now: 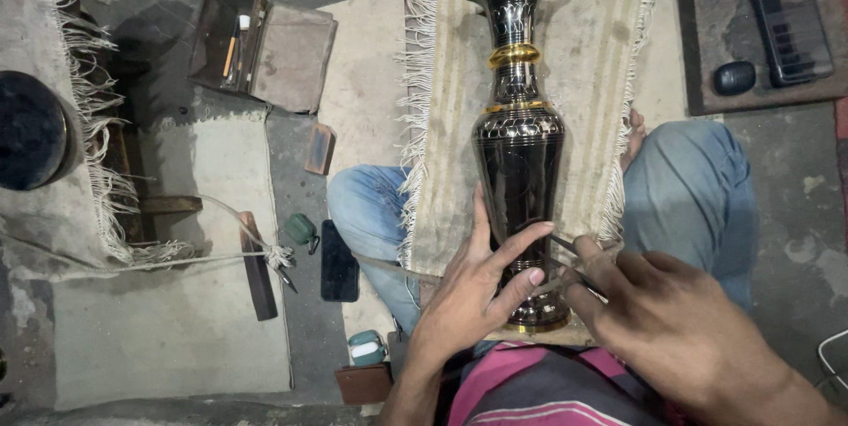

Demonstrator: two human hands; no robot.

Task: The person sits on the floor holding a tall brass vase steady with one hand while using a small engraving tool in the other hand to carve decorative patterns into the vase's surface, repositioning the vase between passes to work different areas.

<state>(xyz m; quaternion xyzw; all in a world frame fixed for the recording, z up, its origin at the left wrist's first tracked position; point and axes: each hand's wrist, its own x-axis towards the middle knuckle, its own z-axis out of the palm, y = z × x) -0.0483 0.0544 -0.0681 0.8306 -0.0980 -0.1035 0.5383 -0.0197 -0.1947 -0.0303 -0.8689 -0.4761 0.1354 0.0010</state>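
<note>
Vase: tall black metal vase (518,139) with engraved patterns, gold bands and a wavy flared mouth, lying lengthwise across the person's lap, mouth pointing away, base close to the belly.
Under it: fringed beige cloth (601,64) spread over the blue-jeaned knees, vase resting right on top.
Left hand: left hand (473,289) is spread open with fingers apart, palm pressed to the lower body of the vase, index finger stretched across the front near the foot. Not gripping anything, just flat against it.
Right hand: right hand (658,316) has its fingers pinched tight around a thin dark metal engraving tool (574,263), tip touching the vase just above the base, right beside the left index finger.
Floor to the left: small open brown box with tools (231,37), dark phone (339,261) lying flat by the knee, green pouch (300,229) just beside it, dark round pot (31,130) at the far edge on a fringed mat.
Top right: brown surface (707,82) holding a black phone-like slab (792,30) and a small dark oval object (733,77), well apart from the hands.
</note>
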